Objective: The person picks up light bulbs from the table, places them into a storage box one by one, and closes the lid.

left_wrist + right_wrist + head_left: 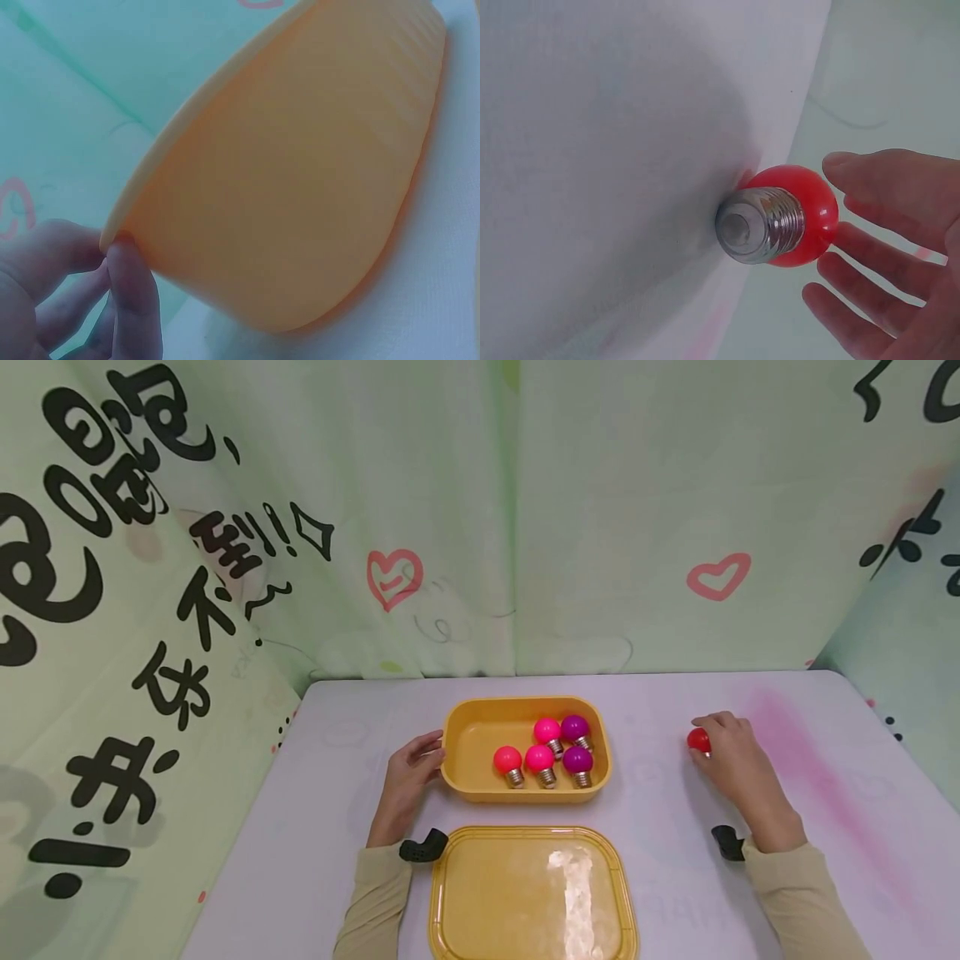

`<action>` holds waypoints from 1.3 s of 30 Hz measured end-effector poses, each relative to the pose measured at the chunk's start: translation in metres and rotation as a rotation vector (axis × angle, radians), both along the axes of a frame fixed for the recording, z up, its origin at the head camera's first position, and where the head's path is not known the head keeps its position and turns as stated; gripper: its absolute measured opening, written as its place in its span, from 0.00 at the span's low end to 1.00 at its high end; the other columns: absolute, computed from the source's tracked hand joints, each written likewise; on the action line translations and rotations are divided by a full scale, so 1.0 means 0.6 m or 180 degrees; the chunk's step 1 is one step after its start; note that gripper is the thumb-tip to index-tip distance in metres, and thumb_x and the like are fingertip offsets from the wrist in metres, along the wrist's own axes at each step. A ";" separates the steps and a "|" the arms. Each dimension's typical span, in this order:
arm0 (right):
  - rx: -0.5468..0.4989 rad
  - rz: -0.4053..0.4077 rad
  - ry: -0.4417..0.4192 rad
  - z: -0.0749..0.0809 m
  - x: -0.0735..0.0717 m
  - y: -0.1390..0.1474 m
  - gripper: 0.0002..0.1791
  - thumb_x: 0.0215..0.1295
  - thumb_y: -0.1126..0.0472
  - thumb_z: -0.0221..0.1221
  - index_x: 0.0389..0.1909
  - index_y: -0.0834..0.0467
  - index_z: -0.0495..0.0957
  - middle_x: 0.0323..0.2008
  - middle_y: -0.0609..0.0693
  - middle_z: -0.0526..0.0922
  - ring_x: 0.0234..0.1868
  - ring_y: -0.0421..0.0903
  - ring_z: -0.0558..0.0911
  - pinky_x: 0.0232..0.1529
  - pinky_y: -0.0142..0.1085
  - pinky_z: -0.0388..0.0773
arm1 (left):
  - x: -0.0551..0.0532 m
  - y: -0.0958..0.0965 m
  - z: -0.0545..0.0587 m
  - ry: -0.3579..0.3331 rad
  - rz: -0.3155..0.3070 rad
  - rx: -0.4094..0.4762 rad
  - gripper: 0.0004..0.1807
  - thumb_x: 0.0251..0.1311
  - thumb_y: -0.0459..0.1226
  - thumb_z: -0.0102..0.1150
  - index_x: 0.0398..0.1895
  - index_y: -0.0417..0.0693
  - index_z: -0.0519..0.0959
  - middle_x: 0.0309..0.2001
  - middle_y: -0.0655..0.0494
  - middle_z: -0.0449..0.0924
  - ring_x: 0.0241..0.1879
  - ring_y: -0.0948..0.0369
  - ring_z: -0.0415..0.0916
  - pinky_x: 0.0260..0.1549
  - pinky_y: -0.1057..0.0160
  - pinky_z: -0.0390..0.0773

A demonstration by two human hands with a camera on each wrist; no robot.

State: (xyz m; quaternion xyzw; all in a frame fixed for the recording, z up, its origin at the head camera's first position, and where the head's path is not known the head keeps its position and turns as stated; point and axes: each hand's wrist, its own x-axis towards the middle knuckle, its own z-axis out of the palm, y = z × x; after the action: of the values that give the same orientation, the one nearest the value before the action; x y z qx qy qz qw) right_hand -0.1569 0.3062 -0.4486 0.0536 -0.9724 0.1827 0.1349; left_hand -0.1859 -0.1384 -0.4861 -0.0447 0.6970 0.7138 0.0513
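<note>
A person's right hand (731, 756) is framing a red bulb (816, 214) at the right side of a white table (652, 760), its thumb and fingers parted about the globe; whether the fingertips are pressing on it, one cannot tell. The left hand (411, 768) is pinching the rim of a yellow tray (472, 752), well apart from the bulb. Good handling is probably calling for an even, light grip around the globe's widest part, since its smooth surface is likely offering little bite and the round body could be rolling. A steady left pinch would be stopping the tray from sliding. The bulb is showing a glossy red globe, small highlights glinting on it, and a silvery threaded base facing the wrist. Five bulbs (539, 758) in coral, pink and purple are lying in the tray, metal bases pointing toward the person.
</note>
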 end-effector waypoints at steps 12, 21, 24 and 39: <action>-0.0053 -0.0061 -0.0235 -0.011 -0.008 0.011 0.25 0.52 0.74 0.68 0.51 0.78 0.73 0.49 0.77 0.71 0.47 0.72 0.71 0.46 0.64 0.77 | 0.017 0.003 0.044 -0.0017 -0.0114 0.0096 0.21 0.67 0.32 0.58 0.63 0.36 0.74 0.60 0.35 0.74 0.57 0.40 0.74 0.39 0.69 0.81; -0.0081 -0.0026 -0.0151 -0.016 -0.009 0.009 0.23 0.52 0.75 0.68 0.50 0.77 0.74 0.47 0.76 0.72 0.46 0.71 0.72 0.46 0.63 0.77 | 0.017 0.003 0.044 -0.0033 -0.0100 0.0086 0.21 0.67 0.32 0.58 0.62 0.37 0.75 0.60 0.36 0.74 0.56 0.41 0.74 0.40 0.69 0.82; -0.0081 0.0000 -0.0050 -0.016 -0.008 0.008 0.23 0.51 0.76 0.69 0.49 0.77 0.75 0.46 0.76 0.73 0.46 0.71 0.73 0.45 0.63 0.77 | 0.018 0.003 0.044 -0.0042 -0.0098 0.0086 0.21 0.67 0.32 0.58 0.62 0.37 0.75 0.60 0.37 0.74 0.56 0.41 0.74 0.40 0.69 0.81; -0.0177 0.0133 0.0224 0.019 -0.001 -0.039 0.24 0.48 0.79 0.69 0.49 0.73 0.76 0.47 0.72 0.75 0.48 0.69 0.74 0.47 0.63 0.77 | 0.019 0.003 0.044 -0.0044 -0.0079 0.0059 0.21 0.67 0.32 0.58 0.62 0.38 0.75 0.60 0.37 0.75 0.56 0.41 0.75 0.40 0.69 0.82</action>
State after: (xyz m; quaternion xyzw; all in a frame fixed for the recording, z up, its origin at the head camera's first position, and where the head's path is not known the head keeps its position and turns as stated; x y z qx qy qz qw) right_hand -0.1578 0.2829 -0.4372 0.0766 -0.9603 0.2105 0.1665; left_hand -0.1743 -0.1366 -0.4599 -0.0406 0.6905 0.7193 0.0654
